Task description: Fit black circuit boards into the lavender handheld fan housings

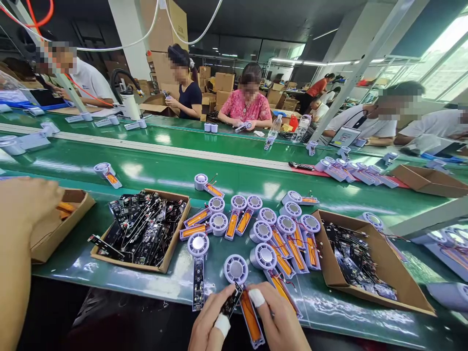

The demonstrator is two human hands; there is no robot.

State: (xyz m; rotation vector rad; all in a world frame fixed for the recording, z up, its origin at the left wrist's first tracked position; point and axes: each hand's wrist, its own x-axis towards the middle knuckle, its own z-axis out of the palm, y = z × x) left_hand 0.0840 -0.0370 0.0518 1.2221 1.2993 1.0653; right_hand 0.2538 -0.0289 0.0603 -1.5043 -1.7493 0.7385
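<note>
Pinching a black circuit board [231, 301] between left hand [209, 325] and right hand [277, 319], its print unreadably small.

Black circuit board [232, 301], orange battery pack [250, 317]

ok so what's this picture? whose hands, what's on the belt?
It's one view from a camera worn on a person's head, looking forward and down, so the two hands at the bottom are the wearer's. The left hand pinches a black circuit board. The right hand is beside it, above an orange-strip unit. The green conveyor belt carries more such units and cardboard trays of boards. Co-workers sit along the line beyond.
</note>
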